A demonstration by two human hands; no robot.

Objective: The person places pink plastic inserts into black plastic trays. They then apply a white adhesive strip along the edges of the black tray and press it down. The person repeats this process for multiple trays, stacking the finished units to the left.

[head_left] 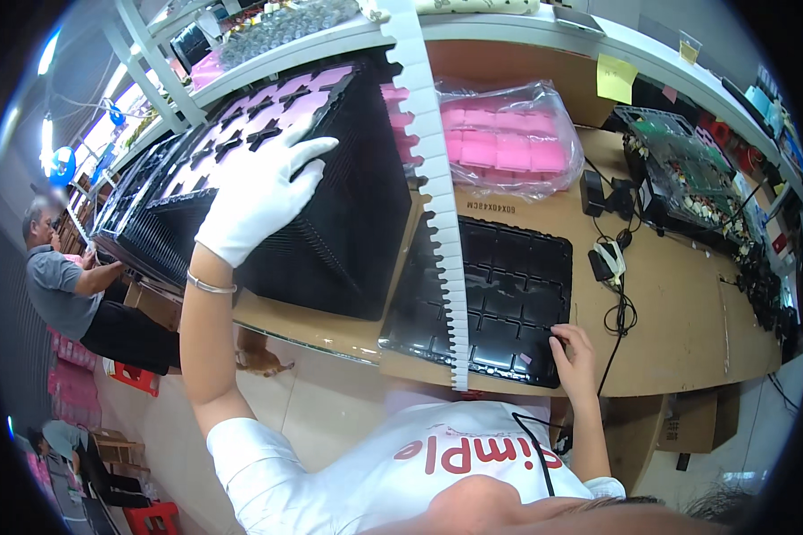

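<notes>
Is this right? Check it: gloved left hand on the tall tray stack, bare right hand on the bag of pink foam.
One thing is wrong. The head view shows the right hand on the flat black tray, not the bag. The gloved left hand does rest on the tray stack.

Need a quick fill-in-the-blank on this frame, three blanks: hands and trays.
1. The left hand wears a ____ glove.
2. It rests on a tall stack of black trays whose top pockets hold ____ pieces.
3. The bare right hand touches a single ____ tray lying flat on the workbench.

Missing words: white; pink; black
</notes>
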